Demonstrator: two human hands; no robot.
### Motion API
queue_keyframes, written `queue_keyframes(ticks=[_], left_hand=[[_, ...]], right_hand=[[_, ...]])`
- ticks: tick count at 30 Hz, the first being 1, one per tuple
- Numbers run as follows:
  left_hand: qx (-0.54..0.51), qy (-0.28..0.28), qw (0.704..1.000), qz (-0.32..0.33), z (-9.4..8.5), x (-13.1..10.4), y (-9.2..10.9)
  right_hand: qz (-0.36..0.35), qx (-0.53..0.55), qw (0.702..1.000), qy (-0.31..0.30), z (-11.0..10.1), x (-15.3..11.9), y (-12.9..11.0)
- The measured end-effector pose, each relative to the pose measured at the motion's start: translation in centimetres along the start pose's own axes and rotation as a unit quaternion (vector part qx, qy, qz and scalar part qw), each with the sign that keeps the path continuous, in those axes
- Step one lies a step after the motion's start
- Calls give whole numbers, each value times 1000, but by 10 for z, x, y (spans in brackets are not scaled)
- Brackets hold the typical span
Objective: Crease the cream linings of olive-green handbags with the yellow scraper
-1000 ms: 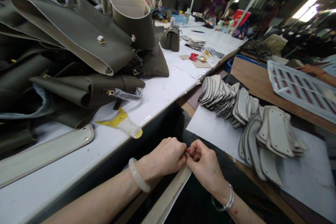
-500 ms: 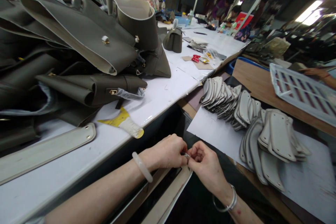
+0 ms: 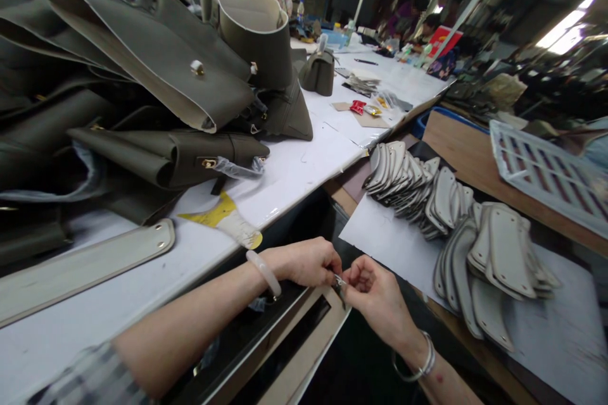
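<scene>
Small silver metal fitting (image 3: 339,279), low centre of frame, is pinched between left hand (image 3: 304,261) and right hand (image 3: 373,294) above a beige leather strip (image 3: 304,354); any loosened grip could drop it.

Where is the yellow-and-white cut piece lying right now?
In the head view, the yellow-and-white cut piece lies near the front edge of the white table, left of centre, just beyond the left hand and below the dark bags.

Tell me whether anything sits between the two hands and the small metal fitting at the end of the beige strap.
Nothing visible does. The left hand and right hand both pinch the small metal fitting directly, just above the beige strap.
</scene>
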State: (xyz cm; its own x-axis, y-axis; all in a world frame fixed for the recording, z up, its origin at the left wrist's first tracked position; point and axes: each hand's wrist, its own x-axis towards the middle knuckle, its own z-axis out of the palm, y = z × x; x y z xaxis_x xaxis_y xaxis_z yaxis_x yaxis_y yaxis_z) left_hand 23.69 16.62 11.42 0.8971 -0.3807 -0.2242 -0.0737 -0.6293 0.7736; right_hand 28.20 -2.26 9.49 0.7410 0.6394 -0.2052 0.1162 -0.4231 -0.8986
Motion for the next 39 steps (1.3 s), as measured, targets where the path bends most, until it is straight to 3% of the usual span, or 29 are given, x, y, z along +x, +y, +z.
queue_keyframes(ticks=[6,10,18,23,26,30,32,36,39], left_hand=[[13,20,1000,-16,0,-4,7],[5,33,999,-30,1,-6,7],[-68,68,995,-37,4,-3,3],[-91,76,992,-44,7,-1,-1],[-100,80,991,-46,10,-2,-2],[-39,109,993,17,10,-6,2],[-7,119,992,31,10,-7,3],[-57,64,996,-35,11,-5,0],[-83,58,993,-67,13,-2,-3]], right_hand=[[43,20,996,-80,-9,-6,-4],[43,-61,994,-84,-8,-6,-11],[-60,-260,949,-170,-12,11,-32],[-144,-364,912,-122,0,7,-24],[-138,-327,928,-109,1,3,-15],[-77,-209,959,-176,-10,5,-10],[-60,-173,966,-181,-13,6,-8],[-30,-124,980,-151,-11,4,-3],[-15,-95,985,-144,-9,2,-1]])
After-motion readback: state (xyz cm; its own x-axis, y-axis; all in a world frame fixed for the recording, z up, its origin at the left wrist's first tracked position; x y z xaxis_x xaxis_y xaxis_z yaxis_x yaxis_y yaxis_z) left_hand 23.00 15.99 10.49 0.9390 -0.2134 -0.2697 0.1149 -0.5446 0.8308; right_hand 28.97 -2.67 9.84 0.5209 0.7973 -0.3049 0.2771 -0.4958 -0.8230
